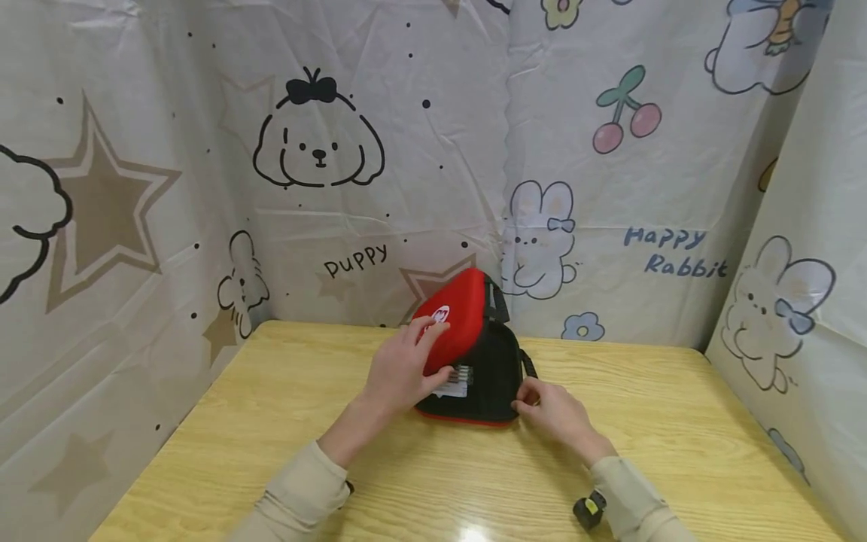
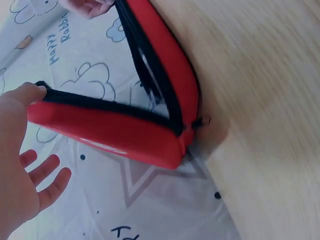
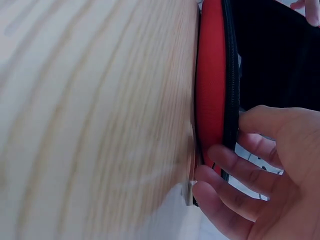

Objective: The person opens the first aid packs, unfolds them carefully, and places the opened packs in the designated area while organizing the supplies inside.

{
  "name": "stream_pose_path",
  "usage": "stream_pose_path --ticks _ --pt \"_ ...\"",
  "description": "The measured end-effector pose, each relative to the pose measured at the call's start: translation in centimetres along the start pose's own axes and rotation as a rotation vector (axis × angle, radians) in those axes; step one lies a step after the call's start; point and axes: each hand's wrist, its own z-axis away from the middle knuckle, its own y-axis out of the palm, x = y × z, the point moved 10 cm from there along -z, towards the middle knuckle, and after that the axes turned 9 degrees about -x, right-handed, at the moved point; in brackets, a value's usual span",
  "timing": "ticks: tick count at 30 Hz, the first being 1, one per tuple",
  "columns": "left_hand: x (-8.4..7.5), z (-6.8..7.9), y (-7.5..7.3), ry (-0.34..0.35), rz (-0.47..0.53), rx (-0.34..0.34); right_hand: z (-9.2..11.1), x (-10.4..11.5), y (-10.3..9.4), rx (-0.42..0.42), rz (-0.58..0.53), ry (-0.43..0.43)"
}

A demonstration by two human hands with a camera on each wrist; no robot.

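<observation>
A red zip case (image 1: 463, 324) with black lining stands part open on the table, its lid tilted up over the bottom half. My left hand (image 1: 400, 369) holds the lid's front edge, thumb at the zip rim and the other fingers over the red top. At the front right corner, my right hand (image 1: 555, 410) grips the rim of the bottom half, as the right wrist view shows with the thumb on the black zip edge (image 3: 230, 90). Inside the case lies a pale, label-like item (image 1: 454, 382), partly hidden by the left hand and lid.
The wooden table (image 1: 305, 391) reaches back to a white printed cloth (image 1: 447, 188), which also hangs at both sides. A black strap (image 1: 500, 301) hangs off the case's right side. A small black device (image 1: 589, 510) sits by the right sleeve.
</observation>
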Motion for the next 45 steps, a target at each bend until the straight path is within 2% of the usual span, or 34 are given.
stream_pose_path --ticks 6,12,16,21,25,31,37,45 --pt "1.4 -0.2 -1.4 -0.037 0.034 0.001 0.2 -1.3 -0.7 0.017 -0.009 0.049" --pt "2.8 0.4 -3.5 -0.027 0.048 -0.064 0.6 -3.1 -1.8 0.017 -0.046 0.061" --pt "4.9 1.7 -3.8 -0.120 0.121 -0.043 0.9 -4.3 -2.5 0.015 -0.068 0.065" --pt "7.5 4.2 -4.0 -0.241 0.181 0.033 1.1 -5.0 -3.1 0.016 -0.105 0.048" --pt "9.3 6.1 -4.0 -0.310 0.184 0.100 1.2 -5.4 -3.5 0.015 -0.117 0.037" --pt "11.4 8.5 -3.2 -0.405 0.169 0.202 1.3 -6.2 -3.6 0.030 -0.161 0.070" --pt "12.6 10.0 -2.4 -0.441 0.134 0.306 1.5 -6.6 -3.4 0.047 -0.197 0.100" --pt "12.9 11.9 -0.3 -0.424 0.000 0.546 2.0 -7.3 -3.4 0.092 -0.252 0.125"
